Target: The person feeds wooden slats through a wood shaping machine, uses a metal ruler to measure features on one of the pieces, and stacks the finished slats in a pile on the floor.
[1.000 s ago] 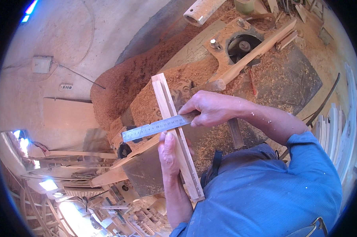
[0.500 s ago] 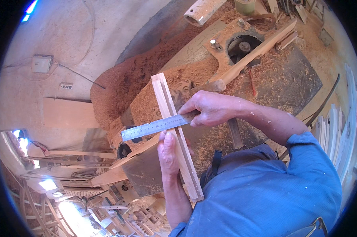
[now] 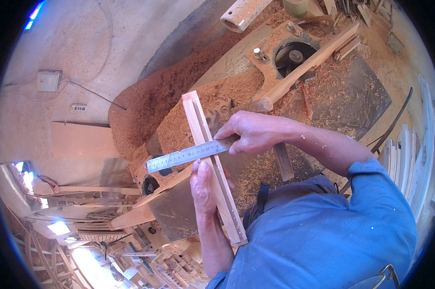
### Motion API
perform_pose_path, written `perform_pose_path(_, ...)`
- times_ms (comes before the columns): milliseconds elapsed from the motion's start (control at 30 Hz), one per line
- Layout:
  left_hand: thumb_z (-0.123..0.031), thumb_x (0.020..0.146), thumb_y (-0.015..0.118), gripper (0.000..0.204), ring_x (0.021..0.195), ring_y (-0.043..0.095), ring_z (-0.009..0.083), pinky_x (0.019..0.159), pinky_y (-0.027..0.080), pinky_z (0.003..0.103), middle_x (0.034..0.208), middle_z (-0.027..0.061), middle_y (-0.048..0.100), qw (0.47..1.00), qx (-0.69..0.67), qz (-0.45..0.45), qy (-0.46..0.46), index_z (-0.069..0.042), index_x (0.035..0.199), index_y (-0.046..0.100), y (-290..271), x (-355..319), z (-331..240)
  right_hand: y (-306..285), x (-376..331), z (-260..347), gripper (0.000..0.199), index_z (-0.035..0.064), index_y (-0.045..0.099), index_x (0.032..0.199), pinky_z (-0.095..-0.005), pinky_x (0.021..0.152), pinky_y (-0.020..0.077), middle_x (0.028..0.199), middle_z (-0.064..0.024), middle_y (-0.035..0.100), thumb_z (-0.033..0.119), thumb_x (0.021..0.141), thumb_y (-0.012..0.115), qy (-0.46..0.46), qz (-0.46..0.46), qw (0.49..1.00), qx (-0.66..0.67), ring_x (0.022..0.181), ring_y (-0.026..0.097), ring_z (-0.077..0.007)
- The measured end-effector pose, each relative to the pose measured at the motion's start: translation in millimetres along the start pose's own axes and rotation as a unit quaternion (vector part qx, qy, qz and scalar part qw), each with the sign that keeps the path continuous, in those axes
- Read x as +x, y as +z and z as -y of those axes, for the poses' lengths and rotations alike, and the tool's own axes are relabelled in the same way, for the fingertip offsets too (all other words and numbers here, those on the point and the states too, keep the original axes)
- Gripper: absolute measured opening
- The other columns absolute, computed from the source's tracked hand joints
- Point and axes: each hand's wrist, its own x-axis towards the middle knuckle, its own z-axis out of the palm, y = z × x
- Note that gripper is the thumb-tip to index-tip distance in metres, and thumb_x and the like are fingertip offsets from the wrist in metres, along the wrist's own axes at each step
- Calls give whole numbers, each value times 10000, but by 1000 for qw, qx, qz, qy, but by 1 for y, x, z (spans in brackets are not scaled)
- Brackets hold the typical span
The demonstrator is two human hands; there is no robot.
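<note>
My left hand (image 3: 204, 190) grips a long pale wooden strip (image 3: 221, 197) from beneath, thumb along its near side and fingertips showing past the other edge. A groove runs down the strip's length. Its lower end reaches my blue shirt, and its upper end points away over the sawdust. Across the strip lies a metal ruler (image 3: 182, 156), tilted slightly, its left part sticking out past the wood. My right hand (image 3: 253, 132) pinches the ruler's right end between thumb and fingers, close to the strip's right edge.
Behind the strip is a woodworking machine table (image 3: 362, 91) strewn with shavings, with a round dark cutter opening (image 3: 295, 57) and a wooden fence (image 3: 318, 62). Sawdust (image 3: 140, 101) is heaped against the wall. Pale boards (image 3: 402, 159) stand at the right; cut wood pieces (image 3: 179, 265) lie lower left.
The whole view has shifted very slightly. Both hands keep their hold, and the ruler stays across the wooden strip in nearly the same place.
</note>
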Motion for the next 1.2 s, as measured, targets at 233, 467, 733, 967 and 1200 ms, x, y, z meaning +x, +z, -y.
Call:
perform_pose_path(233,-470,1047,510,444,569,665,193,513,555,298,780,114,656,1000,1,0,-4,-54,1196,551,-2,3,1,0,3,-1,348,-21,693,1119,-370,698,488,788,-165,674,57,780,705,18,9,1000,13,727,597,-150)
perform_pose_path(467,-474,1049,495,452,564,659,195,509,549,297,777,118,658,1000,6,-6,-10,-47,1180,563,-4,4,5,1,7,-8,336,-23,694,1101,-369,693,485,766,-147,664,67,777,699,11,21,1000,-4,712,578,-149)
perform_pose_path(733,-484,1036,496,478,561,652,215,513,548,318,763,136,656,1000,9,-18,-20,-29,1151,588,-5,5,8,2,6,-8,361,-18,701,1123,-368,702,490,781,-151,663,69,773,696,26,29,999,7,711,578,-168)
perform_pose_path(967,-480,1036,497,468,557,649,217,515,547,321,758,136,651,1000,5,-19,-20,-31,1131,586,-5,5,10,4,8,-16,438,0,692,1207,-371,743,507,854,-174,701,73,775,704,18,32,999,3,752,629,-197)
perform_pose_path(1200,-479,1035,504,459,551,647,216,514,545,319,744,132,646,1000,0,-23,-18,-35,1120,583,-4,4,11,3,7,-11,476,12,681,1251,-361,744,504,869,-157,712,74,780,706,41,47,998,14,761,621,-179)
